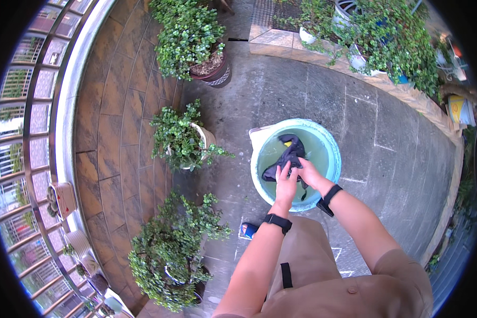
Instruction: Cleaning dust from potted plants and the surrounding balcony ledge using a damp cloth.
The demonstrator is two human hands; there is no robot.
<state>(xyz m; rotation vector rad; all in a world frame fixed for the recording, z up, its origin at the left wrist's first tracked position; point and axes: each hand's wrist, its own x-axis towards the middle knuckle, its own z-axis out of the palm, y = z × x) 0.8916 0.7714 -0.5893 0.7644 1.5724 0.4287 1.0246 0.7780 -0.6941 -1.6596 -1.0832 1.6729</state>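
Note:
A round, light-blue basin (334,159) of greenish water stands on the paving in front of me. In it lies a dark, wet cloth item (294,149) with a yellow patch (288,144); its exact kind is unclear. My left hand (287,185) grips the near part of the cloth, fingers spread over it. From the right, my right hand (309,173) pinches the same cloth close beside the left. A thin dark strap or cord (303,194) trails from the cloth toward the basin's near side. Each wrist wears a black band.
A white object (258,137) sits against the basin's left rim. Potted shrubs (187,143) line the tiled wall (119,139) on the left, below a railing (28,159). More potted plants (381,43) stand on a raised stone edge (276,41) at upper right. A blue sandal (250,229) shows near the basin.

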